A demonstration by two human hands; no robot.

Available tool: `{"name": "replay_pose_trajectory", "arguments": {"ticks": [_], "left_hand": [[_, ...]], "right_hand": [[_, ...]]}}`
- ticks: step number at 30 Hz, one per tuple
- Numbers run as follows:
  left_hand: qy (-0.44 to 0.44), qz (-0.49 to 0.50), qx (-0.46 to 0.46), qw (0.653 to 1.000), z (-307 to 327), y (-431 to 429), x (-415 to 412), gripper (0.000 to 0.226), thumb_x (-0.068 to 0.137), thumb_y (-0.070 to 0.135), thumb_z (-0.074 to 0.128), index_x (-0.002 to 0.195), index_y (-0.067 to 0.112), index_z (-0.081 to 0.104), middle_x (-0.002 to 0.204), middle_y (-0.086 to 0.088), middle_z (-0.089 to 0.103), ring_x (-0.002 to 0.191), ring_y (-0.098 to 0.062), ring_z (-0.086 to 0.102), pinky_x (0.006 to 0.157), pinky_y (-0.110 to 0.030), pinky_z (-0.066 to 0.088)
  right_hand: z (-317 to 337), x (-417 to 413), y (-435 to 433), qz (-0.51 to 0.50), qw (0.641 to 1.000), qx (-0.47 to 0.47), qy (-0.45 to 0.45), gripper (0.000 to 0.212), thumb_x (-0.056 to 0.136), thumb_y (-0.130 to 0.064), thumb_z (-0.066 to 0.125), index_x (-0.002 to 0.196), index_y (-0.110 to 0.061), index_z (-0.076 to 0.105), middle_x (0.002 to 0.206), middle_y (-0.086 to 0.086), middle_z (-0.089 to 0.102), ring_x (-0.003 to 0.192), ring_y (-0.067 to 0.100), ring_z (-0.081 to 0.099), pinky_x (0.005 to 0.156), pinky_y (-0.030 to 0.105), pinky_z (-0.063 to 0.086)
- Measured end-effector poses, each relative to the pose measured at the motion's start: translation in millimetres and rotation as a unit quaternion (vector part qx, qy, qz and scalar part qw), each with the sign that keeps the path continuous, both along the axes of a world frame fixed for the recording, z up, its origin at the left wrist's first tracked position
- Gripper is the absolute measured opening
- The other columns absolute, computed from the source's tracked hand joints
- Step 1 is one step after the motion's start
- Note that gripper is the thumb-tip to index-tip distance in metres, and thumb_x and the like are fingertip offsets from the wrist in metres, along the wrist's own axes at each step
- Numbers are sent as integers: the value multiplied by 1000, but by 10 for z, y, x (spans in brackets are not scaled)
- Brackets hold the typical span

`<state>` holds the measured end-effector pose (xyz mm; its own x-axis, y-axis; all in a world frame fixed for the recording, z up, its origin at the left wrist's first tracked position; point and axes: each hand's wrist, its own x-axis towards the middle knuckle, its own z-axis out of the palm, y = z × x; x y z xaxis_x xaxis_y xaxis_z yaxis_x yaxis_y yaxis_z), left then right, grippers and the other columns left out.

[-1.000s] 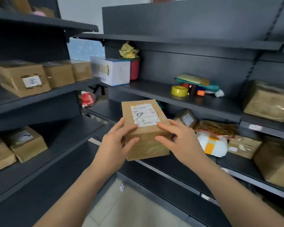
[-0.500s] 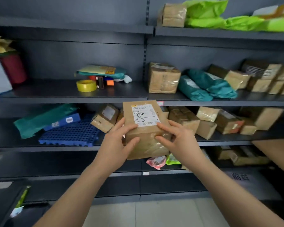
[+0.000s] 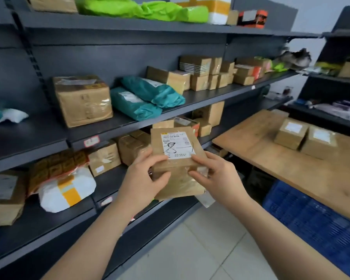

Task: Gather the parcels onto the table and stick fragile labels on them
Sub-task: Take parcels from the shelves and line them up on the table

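Left hand [image 3: 144, 178] and right hand [image 3: 214, 174] both grip 1 brown parcel [image 3: 176, 164] — 2 boxes [image 3: 305, 139] sit on the wooden table [image 3: 291, 168].

Wooden table [image 3: 287, 170], right: two taped cardboard boxes [image 3: 290, 133] side by side at its far end.
Dark shelving [image 3: 109, 57], left: middle shelf carries a large carton [image 3: 83, 100], teal mailer bags [image 3: 148, 96] and small cartons [image 3: 206, 74]; top shelf carries green bags [image 3: 141, 9].
Tiled floor [image 3: 200, 249]: blue crate [image 3: 311, 223] beneath the table.

The parcel [image 3: 176, 156] sits between the left hand [image 3: 143, 179] and the right hand [image 3: 217, 178], in front of the shelving [image 3: 38, 136] along the left. To the right stands the table [image 3: 281, 170], bearing a box [image 3: 290, 133] with a second box [image 3: 319, 142] just right of it. A crate [image 3: 315, 225] lies beneath the table.
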<state>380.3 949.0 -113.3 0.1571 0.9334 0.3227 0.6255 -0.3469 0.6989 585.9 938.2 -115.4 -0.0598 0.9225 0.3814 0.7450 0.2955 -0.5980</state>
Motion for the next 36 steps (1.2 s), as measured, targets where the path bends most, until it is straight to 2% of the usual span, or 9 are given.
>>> {"name": "replay_pose_trajectory", "arguments": {"ticks": [3, 6, 9, 12, 16, 26, 29, 33, 36], "left_hand": [[-12, -59, -6, 998, -20, 263, 418, 39, 82, 27, 71, 117, 39, 60, 145, 11, 36, 132, -4, 34, 108, -27, 36], [-6, -101, 13, 995, -51, 519, 907, 40, 82, 25, 71, 120, 33, 62, 131, 21, 35, 119, 7, 33, 94, 1, 21], [-17, -142, 15, 990, -71, 760, 1440, 39, 82, 26, 72, 118, 33, 62, 124, 27, 33, 111, 13, 32, 87, 4, 24], [-30, -173, 4, 985, -90, 1000, 1991, 40, 81, 26, 73, 117, 36, 61, 126, 25, 36, 112, 12, 34, 86, 1, 26], [-68, -213, -13, 975, -125, 1286, 2723, 40, 79, 25, 74, 115, 35, 62, 124, 31, 42, 117, 4, 43, 95, -24, 45], [-99, -276, -73, 953, -342, 1981, 4050, 41, 78, 26, 75, 115, 37, 61, 122, 16, 59, 112, -5, 56, 93, -36, 52], [-104, -273, -84, 953, -400, 2252, 4278, 42, 76, 27, 76, 115, 37, 63, 123, 13, 58, 112, -5, 56, 94, -35, 51], [-97, -279, -95, 951, -455, 2676, 4526, 41, 76, 29, 77, 113, 39, 63, 123, 15, 58, 110, -5, 57, 93, -34, 52], [-96, -275, -97, 952, -467, 3021, 4697, 40, 75, 25, 78, 112, 36, 65, 119, 16, 60, 107, -5, 58, 91, -28, 52]], "right_hand": [[-29, 390, 52, -55, 998, -3, 5, 45, 80, -31, 75, 123, -23, 64, 125, -6, 62, 87, 6, 55, 81, 20, 46], [-22, 823, 94, -96, 995, -1, 7, 44, 81, -27, 75, 123, -21, 64, 121, -11, 60, 77, -5, 48, 75, 6, 37], [10, 1293, 140, -137, 990, -6, 22, 43, 81, -23, 75, 122, -19, 65, 111, -18, 49, 79, -5, 51, 73, -3, 35], [24, 1805, 242, -165, 986, -17, 23, 44, 82, -26, 74, 124, -22, 64, 122, -10, 56, 95, 7, 60, 82, 5, 41], [29, 2505, 418, -196, 980, -29, 17, 46, 82, -30, 73, 127, -27, 61, 139, 0, 52, 112, 13, 57, 98, 26, 46], [-119, 3753, 926, -238, 971, -38, 1, 47, 83, -31, 71, 128, -25, 59, 140, -1, 51, 118, 13, 54, 101, 26, 44], [-168, 3962, 1163, -248, 968, -47, 0, 46, 84, -31, 71, 128, -25, 59, 138, -1, 52, 118, 13, 54, 96, 16, 37], [-238, 4181, 1556, -260, 964, -53, 17, 47, 83, -31, 71, 128, -26, 59, 137, 0, 53, 119, 15, 54, 100, 22, 40], [-283, 4322, 1890, -269, 961, -56, 24, 46, 83, -30, 72, 128, -25, 60, 129, -7, 55, 115, 12, 54, 95, 16, 38]]}}
